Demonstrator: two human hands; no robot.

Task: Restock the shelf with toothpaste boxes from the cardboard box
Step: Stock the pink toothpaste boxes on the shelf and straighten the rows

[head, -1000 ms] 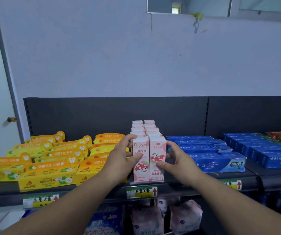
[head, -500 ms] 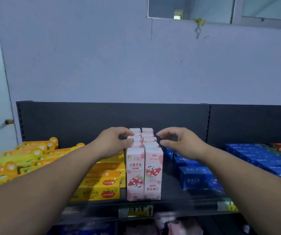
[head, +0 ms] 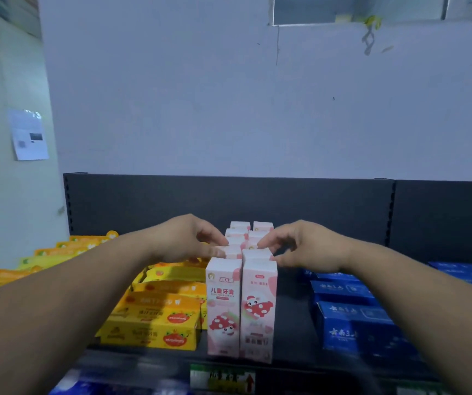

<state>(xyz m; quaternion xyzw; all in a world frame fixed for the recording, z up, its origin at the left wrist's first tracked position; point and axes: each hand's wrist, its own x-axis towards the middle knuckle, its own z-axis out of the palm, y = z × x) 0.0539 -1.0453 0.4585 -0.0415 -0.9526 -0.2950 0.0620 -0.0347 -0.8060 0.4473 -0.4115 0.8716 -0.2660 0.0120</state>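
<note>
Head view looks along a dark metal shelf (head: 291, 340) where the pink-and-white upright cardboard toothpaste boxes (head: 259, 309) stand in two rows side by side, running from the front edge back toward the black perforated back panel (head: 172, 201). The front pair stand touching each other, their mushroom-cartoon faces turned outward.

Both forearms reach in over the shelf. The left hand (head: 186, 240) is at the left row, some boxes back from the front, its fingers curled and their tips on the box tops. The right hand (head: 306, 246) mirrors it at the right row, forefinger on a box top and thumb low by the row's outer side. Whether either hand truly pinches a box or only touches it cannot be told (the fingertips are blurred against the pale cardboard).

Just left of the pink rows lie flat yellow cartons (head: 155, 323) with red fruit prints, stacked; on the right lie dark blue cartons (head: 351, 329), with bare shelf between. A green-and-white price label (head: 223, 377) sits on the shelf's front edge. A printed paper sheet (head: 28, 135) hangs on the left wall.
</note>
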